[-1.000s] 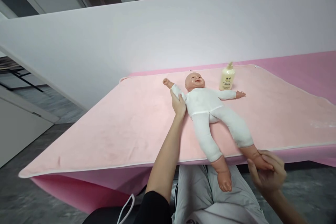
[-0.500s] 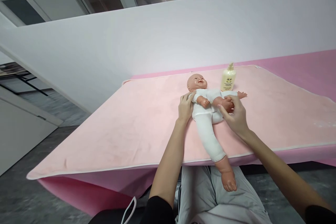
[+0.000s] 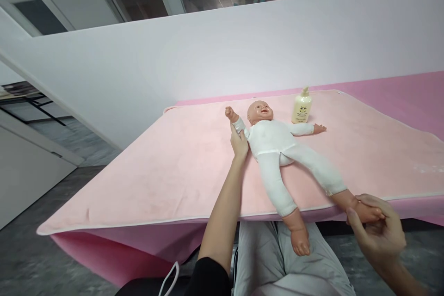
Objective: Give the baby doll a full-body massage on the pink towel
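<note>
A baby doll [image 3: 272,138] with a white cloth body lies on its back on a pale pink blanket [image 3: 194,162]. My left hand [image 3: 240,142] is closed around the doll's arm on the left, whose fist points up and outward. With my right hand [image 3: 379,229] I grip the doll's foot on the right, just past the table's front edge, and that leg is stretched out straight. The doll's other leg hangs over the edge above my lap. Its arm on the right lies flat, close to a pale yellow pump bottle [image 3: 301,107].
The blanket covers a table with a pink cloth [image 3: 398,92] beneath it. A white wall [image 3: 243,51] rises behind the table. A white cord loop [image 3: 169,277] shows at the bottom, beside my grey trousers [image 3: 277,259].
My right hand has drawn the doll's bent leg out straight, down and to the right. My left hand has swung the doll's arm from across its chest out to the left.
</note>
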The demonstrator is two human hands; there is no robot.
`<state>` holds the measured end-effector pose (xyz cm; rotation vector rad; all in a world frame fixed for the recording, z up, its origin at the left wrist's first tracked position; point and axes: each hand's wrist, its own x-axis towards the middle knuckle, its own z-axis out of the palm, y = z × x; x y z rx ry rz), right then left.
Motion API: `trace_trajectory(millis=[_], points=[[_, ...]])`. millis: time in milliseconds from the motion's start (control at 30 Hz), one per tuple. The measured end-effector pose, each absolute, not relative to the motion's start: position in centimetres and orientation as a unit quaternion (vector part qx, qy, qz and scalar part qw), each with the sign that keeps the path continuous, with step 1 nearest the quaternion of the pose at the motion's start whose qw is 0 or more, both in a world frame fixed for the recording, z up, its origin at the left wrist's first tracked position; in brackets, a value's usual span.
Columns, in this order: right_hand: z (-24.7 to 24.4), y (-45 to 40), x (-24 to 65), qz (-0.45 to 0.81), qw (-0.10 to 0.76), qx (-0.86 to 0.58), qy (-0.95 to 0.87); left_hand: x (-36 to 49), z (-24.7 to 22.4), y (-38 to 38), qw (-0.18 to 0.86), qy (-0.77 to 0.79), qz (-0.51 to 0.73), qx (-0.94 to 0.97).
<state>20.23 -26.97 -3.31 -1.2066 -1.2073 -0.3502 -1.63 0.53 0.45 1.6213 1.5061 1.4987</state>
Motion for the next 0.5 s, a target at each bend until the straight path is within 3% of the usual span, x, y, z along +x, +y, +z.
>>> trace_trajectory(millis=[267,500], points=[[-6.6,-28.0,19.9,-0.115,0.620,-0.552,-0.546,-1.8,0.5,0.5,0.265,0.605,0.527,0.535],[-5.6,-28.8,21.7,-0.176,0.547,-0.572,-0.585,-1.6,0.4,0.8,0.343,0.634,0.518,0.461]])
